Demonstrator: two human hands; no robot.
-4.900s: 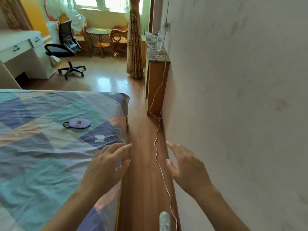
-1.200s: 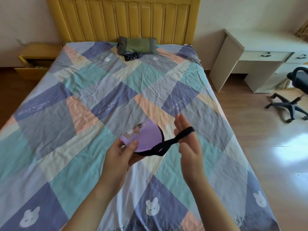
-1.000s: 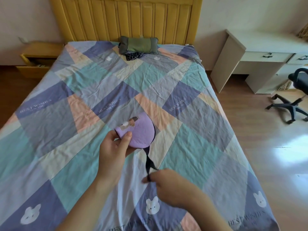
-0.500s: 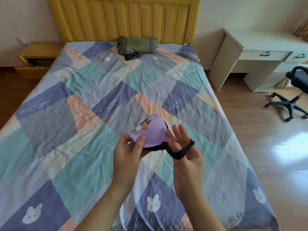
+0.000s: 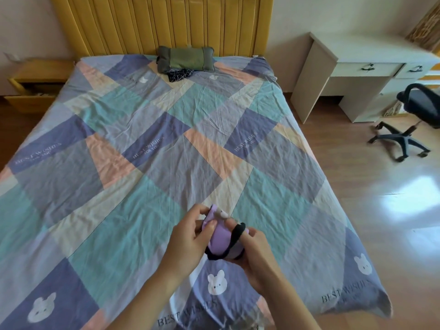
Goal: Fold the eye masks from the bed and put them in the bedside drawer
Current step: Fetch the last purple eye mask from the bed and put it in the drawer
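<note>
A purple eye mask (image 5: 220,236), folded over, is held above the foot of the bed between both hands. My left hand (image 5: 188,239) pinches its left edge with thumb and fingers. My right hand (image 5: 251,248) cups it from the right, and the black elastic strap (image 5: 235,234) loops over a finger and across the mask. A dark patterned cloth (image 5: 179,73), possibly another eye mask, lies by the green pillow (image 5: 185,58) near the headboard. The yellow bedside cabinet (image 5: 35,78) stands far left, its drawer (image 5: 28,99) pulled open.
The patchwork bedspread (image 5: 142,151) covers the whole bed in front of me. A white desk (image 5: 357,70) and a black office chair (image 5: 414,115) stand on the wooden floor to the right.
The mask has been folded tighter and lowered toward me. My right hand, with the strap over its fingers, has closed in against the mask, bringing the strap across it.
</note>
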